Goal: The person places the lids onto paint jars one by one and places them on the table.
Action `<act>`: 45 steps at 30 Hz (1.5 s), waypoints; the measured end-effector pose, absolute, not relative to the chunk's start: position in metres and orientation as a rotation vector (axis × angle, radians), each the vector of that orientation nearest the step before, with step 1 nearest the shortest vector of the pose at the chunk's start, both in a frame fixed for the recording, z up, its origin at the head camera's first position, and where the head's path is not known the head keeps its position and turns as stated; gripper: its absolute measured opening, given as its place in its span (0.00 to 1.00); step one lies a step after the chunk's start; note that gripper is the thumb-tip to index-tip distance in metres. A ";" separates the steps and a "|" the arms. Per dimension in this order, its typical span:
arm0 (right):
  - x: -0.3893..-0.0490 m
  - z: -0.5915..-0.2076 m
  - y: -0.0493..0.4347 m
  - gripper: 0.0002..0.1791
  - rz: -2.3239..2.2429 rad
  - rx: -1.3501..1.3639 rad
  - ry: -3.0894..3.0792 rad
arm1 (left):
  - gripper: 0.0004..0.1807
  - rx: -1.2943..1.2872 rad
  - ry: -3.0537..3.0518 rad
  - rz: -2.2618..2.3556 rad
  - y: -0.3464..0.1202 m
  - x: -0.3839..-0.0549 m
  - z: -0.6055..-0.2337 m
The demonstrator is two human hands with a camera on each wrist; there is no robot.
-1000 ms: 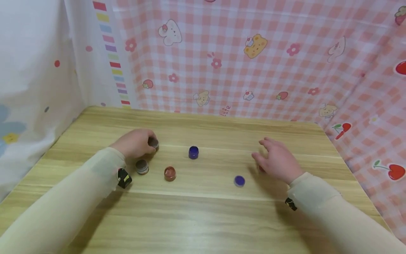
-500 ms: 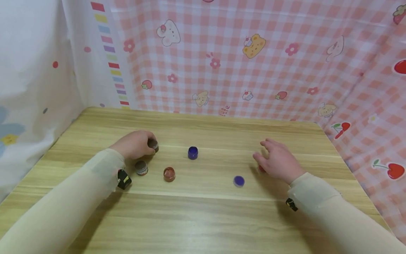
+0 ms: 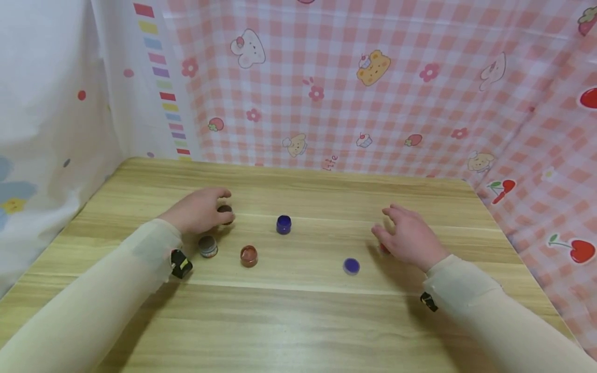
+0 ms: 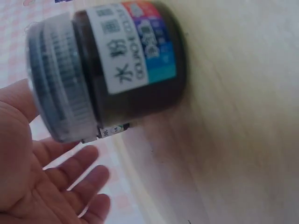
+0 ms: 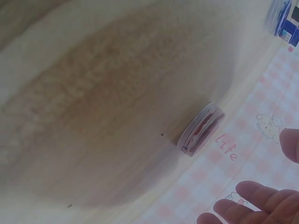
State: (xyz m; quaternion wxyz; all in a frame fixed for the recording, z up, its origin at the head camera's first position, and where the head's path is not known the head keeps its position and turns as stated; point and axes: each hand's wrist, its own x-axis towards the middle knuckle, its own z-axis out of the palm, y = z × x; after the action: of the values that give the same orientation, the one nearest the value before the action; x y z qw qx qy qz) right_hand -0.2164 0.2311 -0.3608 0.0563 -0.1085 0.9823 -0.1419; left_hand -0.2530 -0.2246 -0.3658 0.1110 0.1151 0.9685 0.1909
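Observation:
In the head view my left hand (image 3: pixel 198 210) is by a dark-lidded paint jar (image 3: pixel 226 213), thumb and forefinger spread on either side of it. The left wrist view shows those fingers extended and apart; a sliver of that jar's label (image 4: pixel 114 131) peeks out behind a nearer gouache jar. This nearer jar (image 4: pixel 126 60), dark with a clear ribbed lid, stands by my left wrist. Over on the right, my right hand (image 3: pixel 412 235) hovers with loose fingers above a red lid (image 5: pixel 201 129), mostly hidden under it in the head view. Nothing is held there.
An uncapped red-brown paint jar (image 3: pixel 249 256) and an uncapped purple one (image 3: pixel 283 225) stand between the hands. A purple lid (image 3: pixel 351 266) lies flat left of the right hand. Patterned cloth (image 3: pixel 326 103) hangs behind the wooden table (image 3: pixel 289 321) and at both sides.
My left forefinger and thumb have parted, letting go of the dark-lidded jar, which stays in place. The right hand has hardly moved.

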 end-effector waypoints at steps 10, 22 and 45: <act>-0.214 -0.358 0.230 0.37 -0.436 -0.345 2.981 | 0.35 0.556 2.897 0.617 -0.213 -0.242 -0.361; -0.209 -0.356 0.228 0.37 -0.442 -0.338 2.990 | 0.36 0.748 2.843 0.570 -0.196 -0.222 -0.354; -0.208 -0.361 0.231 0.37 -0.451 -0.336 2.995 | 0.14 0.776 2.685 0.331 -0.170 -0.196 -0.362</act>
State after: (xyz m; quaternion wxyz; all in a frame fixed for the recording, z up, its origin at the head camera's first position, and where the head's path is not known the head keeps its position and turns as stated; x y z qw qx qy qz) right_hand -0.2081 0.2312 -0.3606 0.0471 -0.1100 0.9818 -0.1477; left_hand -0.1960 -0.1703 -0.3615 0.1627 0.2720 0.9413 0.1159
